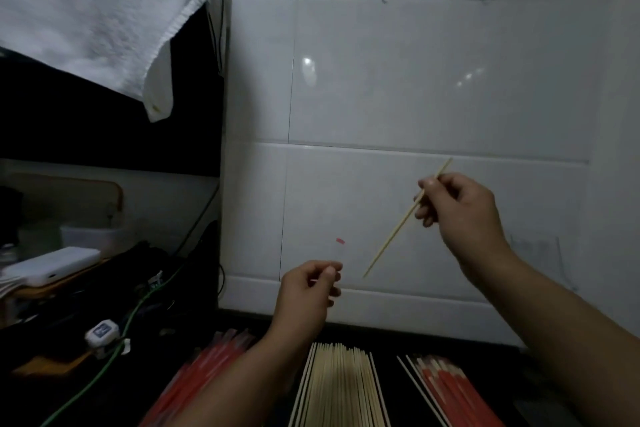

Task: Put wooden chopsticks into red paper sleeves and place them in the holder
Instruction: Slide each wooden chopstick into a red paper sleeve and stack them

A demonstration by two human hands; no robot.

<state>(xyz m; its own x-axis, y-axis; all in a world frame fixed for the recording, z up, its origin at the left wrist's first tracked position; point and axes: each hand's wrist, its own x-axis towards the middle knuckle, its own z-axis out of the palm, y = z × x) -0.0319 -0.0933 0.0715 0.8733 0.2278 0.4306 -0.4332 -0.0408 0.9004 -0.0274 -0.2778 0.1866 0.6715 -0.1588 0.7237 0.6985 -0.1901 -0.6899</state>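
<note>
A wooden chopstick (407, 218) is pinched by the right hand (460, 211) at centre right; the left hand (308, 291) is curled, its contents indiscernible.

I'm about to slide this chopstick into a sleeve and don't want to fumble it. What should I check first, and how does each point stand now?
1. Right hand grips the chopstick: ok.
2. Chopstick's lower tip points down toward the left hand: ok.
3. Left hand holds a red sleeve: cannot tell; its fingers pinch, and only a small red scrap shows above them.
4. Sleeve mouth open and lined up with the tip: cannot tell.
5. Bare chopsticks within reach below: ok.
6. Holder in view: not ok.
</note>
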